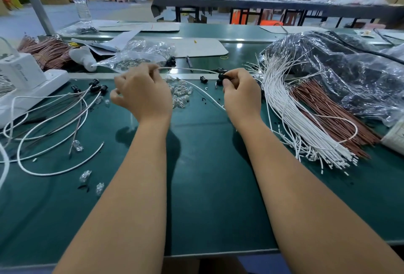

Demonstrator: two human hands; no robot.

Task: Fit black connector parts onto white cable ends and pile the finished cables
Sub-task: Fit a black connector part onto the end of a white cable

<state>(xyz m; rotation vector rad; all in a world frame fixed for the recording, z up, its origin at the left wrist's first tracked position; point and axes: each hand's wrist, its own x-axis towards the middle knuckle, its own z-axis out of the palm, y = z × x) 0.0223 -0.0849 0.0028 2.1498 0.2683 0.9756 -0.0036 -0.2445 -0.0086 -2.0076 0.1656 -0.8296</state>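
Early stage: few finished white cables with black round caps (94,87) piled left, large bundle of bare white cables (290,116) right; left hand (142,94) pinches thin white cable (188,69), right hand (241,92) grips small black plastic connector (223,76).

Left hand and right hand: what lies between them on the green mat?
In the head view, a thin white cable spans from left hand to right hand; below it lies a heap of small clear plastic bulbs.

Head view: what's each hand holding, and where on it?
Left hand pinches the white cable at one end; right hand grips the black connector part at the cable's other end.
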